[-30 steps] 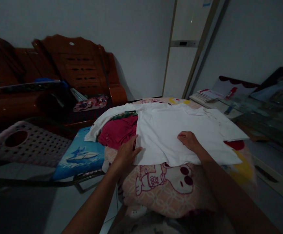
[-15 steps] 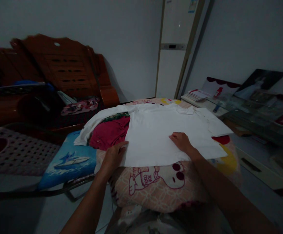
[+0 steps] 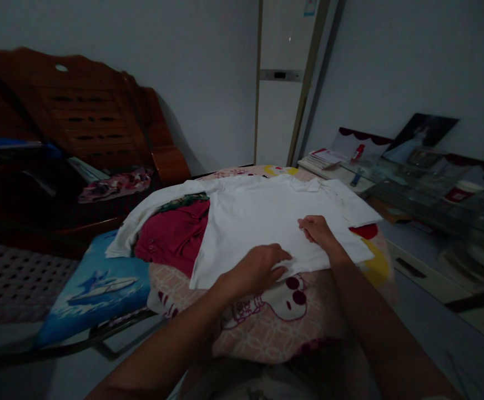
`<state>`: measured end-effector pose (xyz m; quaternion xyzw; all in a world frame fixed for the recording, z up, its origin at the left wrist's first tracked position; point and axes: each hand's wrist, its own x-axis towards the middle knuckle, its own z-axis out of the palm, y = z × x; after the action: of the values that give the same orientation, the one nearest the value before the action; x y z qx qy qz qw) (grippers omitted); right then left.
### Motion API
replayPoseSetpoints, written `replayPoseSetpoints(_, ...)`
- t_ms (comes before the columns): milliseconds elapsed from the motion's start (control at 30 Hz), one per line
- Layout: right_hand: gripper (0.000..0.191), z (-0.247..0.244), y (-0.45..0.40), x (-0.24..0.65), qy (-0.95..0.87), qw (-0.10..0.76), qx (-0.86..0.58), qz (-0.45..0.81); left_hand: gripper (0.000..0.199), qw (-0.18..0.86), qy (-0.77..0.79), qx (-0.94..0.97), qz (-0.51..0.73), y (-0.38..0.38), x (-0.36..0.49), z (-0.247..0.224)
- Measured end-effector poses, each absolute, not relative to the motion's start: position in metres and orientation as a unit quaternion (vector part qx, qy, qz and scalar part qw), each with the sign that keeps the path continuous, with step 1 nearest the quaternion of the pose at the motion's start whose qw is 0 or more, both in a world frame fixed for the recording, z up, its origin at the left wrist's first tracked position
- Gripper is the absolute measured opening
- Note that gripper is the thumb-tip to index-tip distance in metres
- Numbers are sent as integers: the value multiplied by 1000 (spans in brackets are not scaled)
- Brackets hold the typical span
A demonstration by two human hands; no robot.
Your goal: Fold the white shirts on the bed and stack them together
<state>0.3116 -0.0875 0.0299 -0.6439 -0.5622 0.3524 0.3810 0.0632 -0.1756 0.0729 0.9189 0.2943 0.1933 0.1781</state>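
Note:
A white long-sleeved shirt [image 3: 250,216] lies spread over the cloth-covered table. One sleeve curves out to the left and the other is folded at the right. My left hand [image 3: 262,266] is at the shirt's lower hem, its thumb and fingers apart. Further right, my right hand [image 3: 317,230] rests over the shirt with its fingers curled together; whether anything is between them is hidden. Dark red clothing [image 3: 175,230] lies beside the shirt, inside the curve of the left sleeve.
The patterned tablecloth [image 3: 262,339] hangs over the near edge. Left of it is a blue cushion [image 3: 104,283] with a boat print, and a wooden chair [image 3: 87,116] stands behind. A glass-topped table [image 3: 421,186] with a paper cup [image 3: 462,191] stands to the right.
My left hand has moved right from the shirt's left edge to the middle of its hem. My right hand has shifted slightly right and away from me. The view has turned a little right.

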Motion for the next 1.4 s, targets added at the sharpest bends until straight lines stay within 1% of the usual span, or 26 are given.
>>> replayPoseSetpoints(33,27,29,-88,317,-548,384,-644,371,28,159,266,938,154,-178,82,70)
replayPoseSetpoints(133,25,24,-89,326,-528,396,-640,393,19,88,248,963,48,-181,123,55)
replayPoseSetpoints(200,24,21,-90,326,-530,401,-637,391,16,54,242,968,33,-179,137,43)
replayPoseSetpoints(300,23,21,-89,325,-545,402,-629,381,21,33,248,967,50,-172,144,30)
replayPoseSetpoints(367,24,22,-89,323,-548,403,-627,381,22,40,262,962,65,-170,144,25)
replayPoseSetpoints(500,25,25,-93,316,-558,404,-608,395,18,85,284,950,96,-173,142,20)
replayPoseSetpoints(567,24,26,-95,308,-583,384,-594,401,17,112,280,947,111,-175,140,20)
replayPoseSetpoints(667,21,25,-97,298,-644,330,-589,360,26,179,253,940,142,-168,133,28)
replayPoseSetpoints(733,21,24,-97,295,-678,314,-585,316,25,220,254,926,173,-151,122,41)
replayPoseSetpoints(767,23,23,-97,295,-686,313,-583,302,24,224,280,911,201,-137,113,48)
replayPoseSetpoints(867,27,20,-96,296,-686,301,-598,284,26,166,415,847,288,-85,71,66)
replayPoseSetpoints(967,27,19,-97,294,-705,271,-614,229,27,105,556,777,276,-32,8,71)
replayPoseSetpoints(1067,27,20,-101,284,-741,252,-603,156,27,95,664,699,247,-2,-52,61)
replayPoseSetpoints(1133,27,24,-104,271,-763,245,-582,139,26,109,679,679,256,4,-77,49)
replayPoseSetpoints(1200,27,30,-108,252,-792,234,-544,150,27,128,662,682,282,5,-87,37)
replayPoseSetpoints(1400,23,49,-110,169,-890,185,-387,158,28,158,629,661,377,8,-84,17)
